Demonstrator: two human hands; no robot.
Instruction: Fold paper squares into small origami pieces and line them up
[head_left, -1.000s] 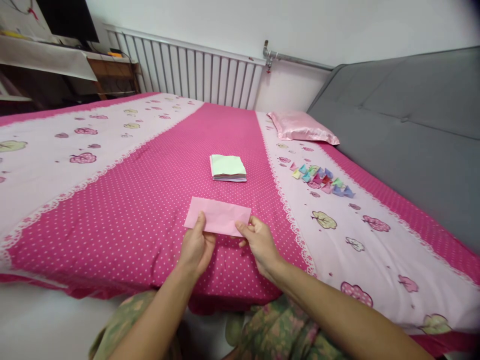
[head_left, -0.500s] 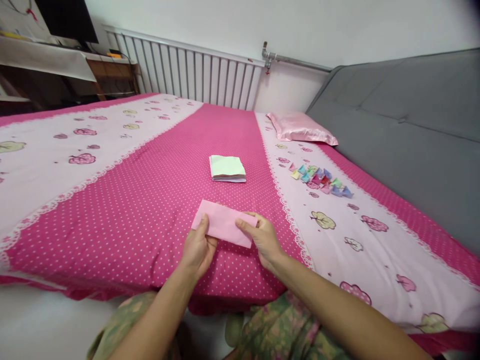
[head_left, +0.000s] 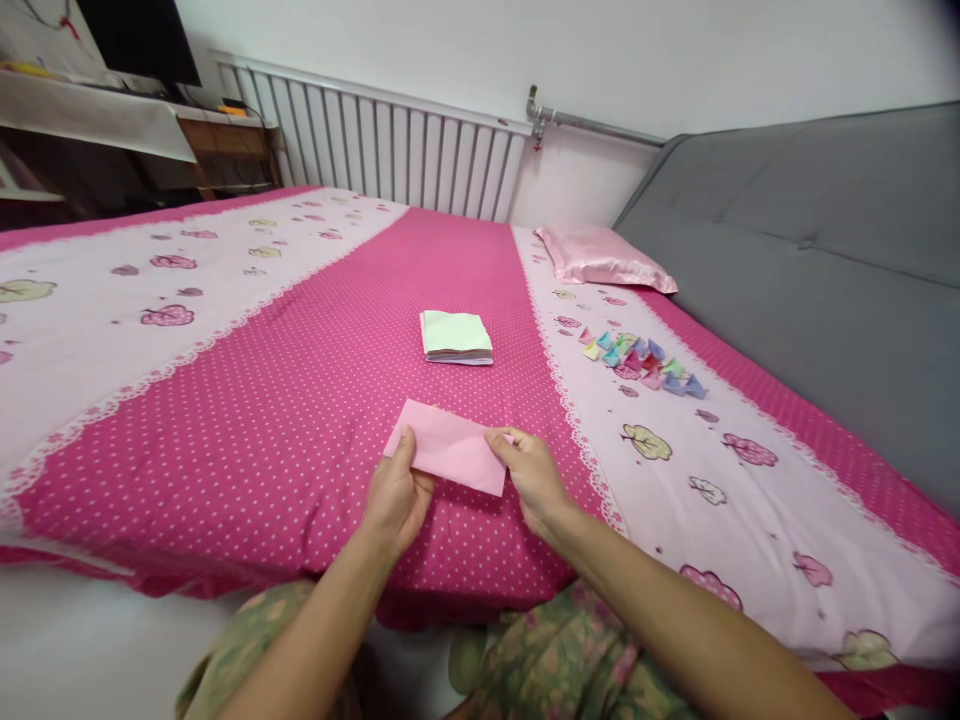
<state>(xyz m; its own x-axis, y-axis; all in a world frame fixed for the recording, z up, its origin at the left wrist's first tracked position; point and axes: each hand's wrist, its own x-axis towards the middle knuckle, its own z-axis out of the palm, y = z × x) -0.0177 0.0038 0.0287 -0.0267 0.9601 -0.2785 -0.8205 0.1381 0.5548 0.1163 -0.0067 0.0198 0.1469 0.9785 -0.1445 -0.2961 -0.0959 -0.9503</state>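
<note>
A pink sheet of paper (head_left: 450, 448), folded into a long rectangle, is held over the near edge of the bed. My left hand (head_left: 400, 490) pinches its left end, thumb on top and fingers underneath. At the upper right corner, my right hand (head_left: 531, 475) grips it between thumb and fingers. Beyond the hands lies a stack of square paper (head_left: 456, 332) with a pale green sheet on top. To the right, several small folded paper pieces (head_left: 643, 360) in mixed colours sit grouped on the bedcover.
The bed has a pink dotted and floral bedcover (head_left: 300, 400). A pink pillow (head_left: 606, 258) rests near the grey headboard (head_left: 810, 230). Behind stand a white radiator (head_left: 375, 140) and, at far left, a desk (head_left: 97, 125) with a monitor (head_left: 139, 40).
My right thumb has slid slightly right, toward the corner of the pink paper. The left hand and the paper stay almost where they were.
</note>
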